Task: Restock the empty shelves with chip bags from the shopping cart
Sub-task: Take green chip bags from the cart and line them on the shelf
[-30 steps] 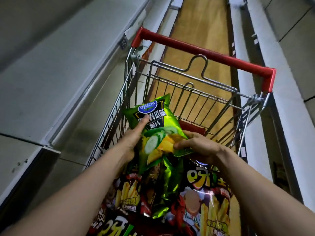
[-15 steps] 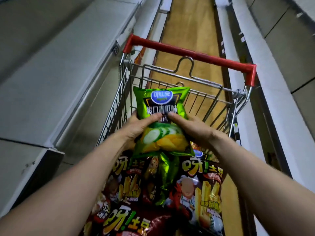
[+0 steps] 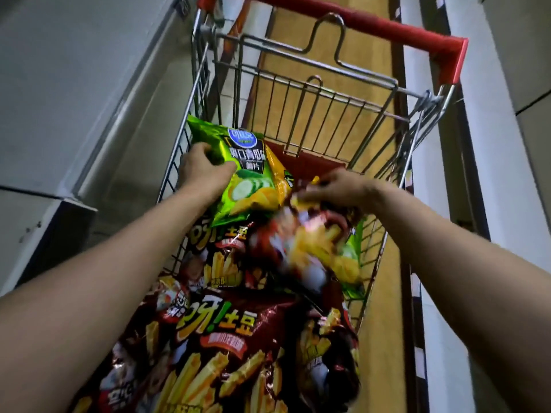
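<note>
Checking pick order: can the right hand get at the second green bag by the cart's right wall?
Probably not directly: the right hand grips a blurred red bag that covers most of that green bag.

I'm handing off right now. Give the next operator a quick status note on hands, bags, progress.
Left hand: grips the green bag by its upper edge, at the cart's left side.
Right hand: seems to pinch the top of a red bag, blurred.
Cart: many more red bags inside.
Done: no bag on a shelf in view.
Left: shelve these two, then the rest.

Tan floor (image 3: pixel 383 323) — wood-toned, dimly lit — runs straight ahead.
</note>
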